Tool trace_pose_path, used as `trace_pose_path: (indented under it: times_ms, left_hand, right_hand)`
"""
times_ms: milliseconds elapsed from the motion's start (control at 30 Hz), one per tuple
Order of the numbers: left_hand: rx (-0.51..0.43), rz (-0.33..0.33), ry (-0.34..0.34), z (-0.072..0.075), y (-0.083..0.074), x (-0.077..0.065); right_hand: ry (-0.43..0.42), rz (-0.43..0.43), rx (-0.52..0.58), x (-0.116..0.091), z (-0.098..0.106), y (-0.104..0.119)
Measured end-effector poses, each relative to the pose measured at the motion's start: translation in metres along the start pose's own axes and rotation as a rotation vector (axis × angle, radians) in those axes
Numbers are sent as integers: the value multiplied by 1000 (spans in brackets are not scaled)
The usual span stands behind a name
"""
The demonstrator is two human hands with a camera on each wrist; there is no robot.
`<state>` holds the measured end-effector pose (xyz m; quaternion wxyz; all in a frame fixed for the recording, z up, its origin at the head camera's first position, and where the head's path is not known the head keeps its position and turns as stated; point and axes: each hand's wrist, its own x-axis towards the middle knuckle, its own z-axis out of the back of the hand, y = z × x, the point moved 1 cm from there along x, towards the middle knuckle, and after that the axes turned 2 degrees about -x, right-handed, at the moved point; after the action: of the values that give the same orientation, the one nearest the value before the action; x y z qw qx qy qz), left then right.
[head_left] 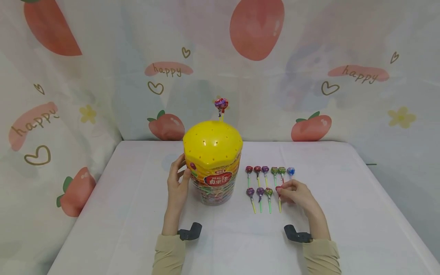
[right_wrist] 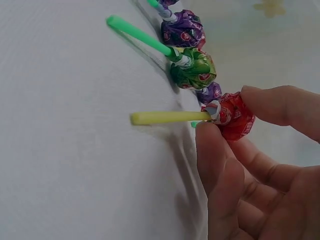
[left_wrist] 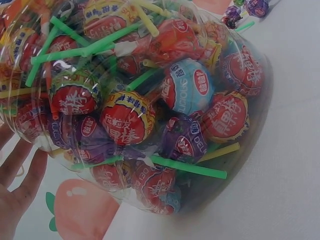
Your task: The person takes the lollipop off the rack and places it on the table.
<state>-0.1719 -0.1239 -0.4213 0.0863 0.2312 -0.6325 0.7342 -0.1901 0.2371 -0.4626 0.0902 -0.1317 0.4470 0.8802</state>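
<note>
A clear tub (head_left: 217,191) of wrapped lollipops with a yellow lid (head_left: 213,141) stands upright on the table. My left hand (head_left: 178,189) touches the tub's left side, its fingers spread along the wall in the left wrist view. To the tub's right, my right hand (head_left: 300,194) pinches a red-wrapped lollipop (right_wrist: 239,117) by its head and the base of its yellow stick. That lollipop is at the right end of the front row. Beside it lies a green-wrapped lollipop (right_wrist: 194,69). Lollipops (head_left: 221,104) also stick up from the back of the lid.
A back row of several lollipops (head_left: 265,170) lies beyond the front row of lollipops (head_left: 260,192) on the white table (head_left: 137,168). Small holes dot the lid. Behind the table hangs a fruit-printed cloth (head_left: 220,76).
</note>
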Motion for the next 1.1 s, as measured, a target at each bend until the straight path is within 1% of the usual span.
trace_pose_path:
  times_ms: [233, 500, 633, 833, 1100]
  left_hand:
    - [0, 0, -2, 0, 0, 0]
    - [11, 21, -1, 0, 1, 0]
    - [19, 19, 0, 0, 0, 0]
    - [19, 9, -4, 0, 0, 0]
    - [21, 29, -2, -1, 1, 0]
  right_hand:
    - [-4, -29, -21, 3, -5, -4]
    - [-23, -18, -62, 5, -7, -7]
    - [-26, -13, -73, 6, -8, -8]
    - [-24, -11, -75, 6, -8, -8]
    - [-32, -21, -85, 2, -1, -6]
